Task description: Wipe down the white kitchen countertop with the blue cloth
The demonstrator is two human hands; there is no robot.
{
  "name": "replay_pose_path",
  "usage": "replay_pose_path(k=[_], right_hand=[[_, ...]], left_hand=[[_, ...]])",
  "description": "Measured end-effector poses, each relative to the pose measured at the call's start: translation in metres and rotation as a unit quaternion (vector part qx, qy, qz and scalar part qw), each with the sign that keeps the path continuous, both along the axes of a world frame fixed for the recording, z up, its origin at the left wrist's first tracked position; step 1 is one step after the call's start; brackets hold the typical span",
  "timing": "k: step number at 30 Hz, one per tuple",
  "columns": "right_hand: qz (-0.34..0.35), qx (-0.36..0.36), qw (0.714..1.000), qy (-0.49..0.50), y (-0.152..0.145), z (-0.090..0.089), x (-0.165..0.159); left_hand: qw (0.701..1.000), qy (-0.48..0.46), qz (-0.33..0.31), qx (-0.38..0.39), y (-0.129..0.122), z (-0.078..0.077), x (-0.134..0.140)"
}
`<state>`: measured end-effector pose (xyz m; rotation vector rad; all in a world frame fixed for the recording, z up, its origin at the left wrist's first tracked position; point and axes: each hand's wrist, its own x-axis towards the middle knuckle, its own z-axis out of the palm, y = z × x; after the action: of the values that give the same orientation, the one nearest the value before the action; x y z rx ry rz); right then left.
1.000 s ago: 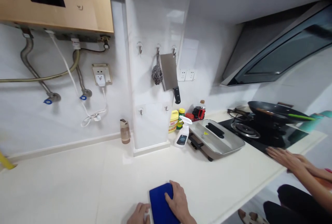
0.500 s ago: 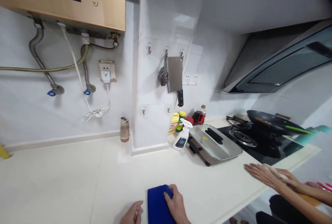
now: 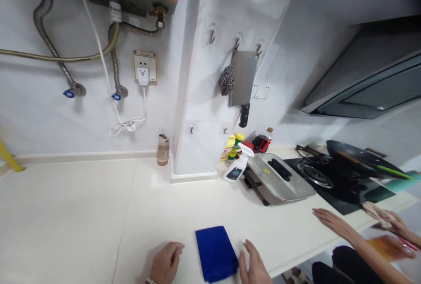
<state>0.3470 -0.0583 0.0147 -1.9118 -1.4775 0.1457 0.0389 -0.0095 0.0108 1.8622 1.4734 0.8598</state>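
Observation:
A folded blue cloth point(image 3: 217, 254) lies flat on the white countertop, between my two hands. To its left, my left hand point(image 3: 165, 263) rests with its fingers loosely curled in, apart from the cloth and with nothing visible in it. My right hand point(image 3: 255, 263) is just beside the cloth's right edge, thumb and fingers apart and gripping nothing. Whether its thumb touches the cloth's edge I cannot tell.
Further back stand a white spray bottle point(image 3: 237, 163), a lidded electric pan point(image 3: 281, 179) and a brown bottle point(image 3: 162, 150). A cleaver point(image 3: 243, 78) hangs on the wall. At right, another person's hands point(image 3: 333, 223) are near the stove point(image 3: 338, 187); one holds a pale cloth point(image 3: 378, 214).
My right hand has let go of the blue cloth and moved right. The cloth now lies flat. The other person's hands have moved apart, and the camera view has tilted downward.

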Motion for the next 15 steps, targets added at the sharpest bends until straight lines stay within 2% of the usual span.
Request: replay_pose_path(k=[2,4,6,10,15], right_hand=[[0.095,0.009,0.991,-0.099,0.012,0.007,-0.014],[0.208,-0.015,0.960,-0.185,0.024,0.009,-0.036],[0.266,-0.041,0.931,-0.246,0.029,0.004,-0.058],[0.255,-0.055,0.920,-0.294,0.029,-0.012,-0.073],[0.259,-0.031,0.911,-0.320,0.053,-0.024,-0.049]], left_hand=[[1.000,0.003,0.000,-0.009,0.000,0.000,0.000],[1.000,0.004,-0.002,-0.011,-0.001,0.001,0.001],[1.000,0.004,-0.005,-0.008,-0.001,0.002,0.001],[1.000,-0.001,-0.013,-0.002,-0.001,0.001,0.000],[1.000,-0.010,-0.020,0.009,0.003,-0.019,-0.002]])
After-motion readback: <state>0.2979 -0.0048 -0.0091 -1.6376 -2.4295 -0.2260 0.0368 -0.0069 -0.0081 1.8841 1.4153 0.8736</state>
